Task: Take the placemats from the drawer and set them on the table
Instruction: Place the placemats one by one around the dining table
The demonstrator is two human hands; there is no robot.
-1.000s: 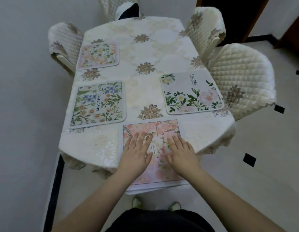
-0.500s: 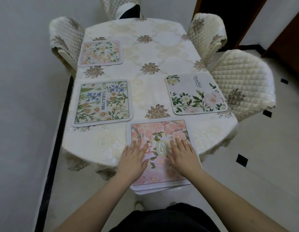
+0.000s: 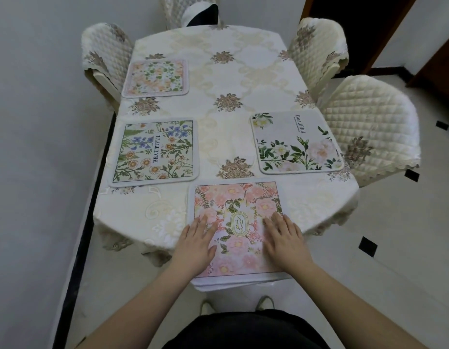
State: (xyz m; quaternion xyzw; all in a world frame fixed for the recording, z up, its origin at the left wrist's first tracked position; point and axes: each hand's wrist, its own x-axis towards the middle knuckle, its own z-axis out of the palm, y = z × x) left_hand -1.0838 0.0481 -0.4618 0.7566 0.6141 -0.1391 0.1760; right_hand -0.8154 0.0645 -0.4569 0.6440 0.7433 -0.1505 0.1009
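Observation:
A pink floral placemat (image 3: pixel 239 205) lies at the near end of the table (image 3: pixel 228 79), its near edge hanging a little past the table's edge. My left hand (image 3: pixel 197 241) lies flat on its left side and my right hand (image 3: pixel 285 239) lies flat on its right side, fingers straight. Three more placemats lie on the cream tablecloth: a green and blue one marked BEAUTIFUL (image 3: pixel 155 152) at the left, a pale one with green leaves (image 3: pixel 296 142) at the right, and a small orange-flowered one (image 3: pixel 156 78) at the far left.
Quilted cream chairs stand around the table: one at the right (image 3: pixel 369 134), one at the far right (image 3: pixel 319 49), one at the far left (image 3: pixel 105 56), one at the head (image 3: pixel 190 8). A grey wall runs along the left. A dark doorway (image 3: pixel 356 26) opens at the back right.
Both hands have slid back along the pink placemat toward me and apart from each other, from its middle to its near half. The view has shifted slightly.

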